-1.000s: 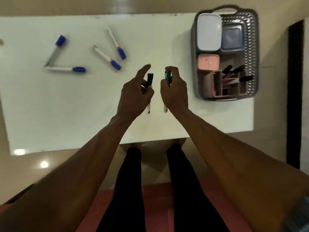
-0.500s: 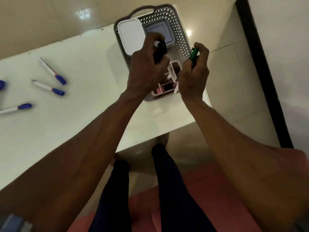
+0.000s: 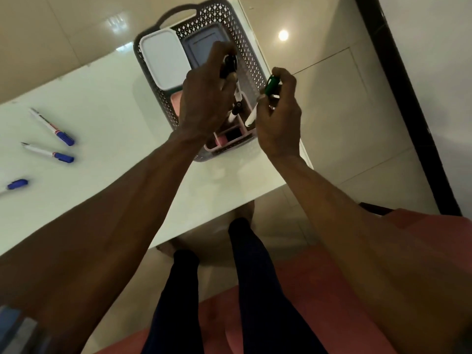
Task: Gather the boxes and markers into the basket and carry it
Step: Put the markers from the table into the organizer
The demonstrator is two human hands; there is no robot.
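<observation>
A grey perforated basket (image 3: pixel 251 62) stands at the right end of the white table (image 3: pixel 107 123). Inside lie a white box (image 3: pixel 163 61), a grey-blue box (image 3: pixel 201 46), a pink box (image 3: pixel 175 103) and a pink pen holder (image 3: pixel 229 144). My left hand (image 3: pixel 204 98) pinches a black-capped marker (image 3: pixel 236 95) by its cap, barrel pointing down over the holder. My right hand (image 3: pixel 278 116) grips a green-capped marker (image 3: pixel 261 103) over the basket's right rim, its white end near the holder.
Three blue-capped markers lie on the table's left part: one (image 3: pixel 52 127), a second (image 3: pixel 48 153), and a third (image 3: pixel 14 186) cut by the frame edge. The table's right edge runs just beyond the basket, with tiled floor (image 3: pixel 332 98) and my legs below.
Both hands carried their markers from the table's middle to above the basket. The markers now tilt down toward the pen holder, and the view has swung right.
</observation>
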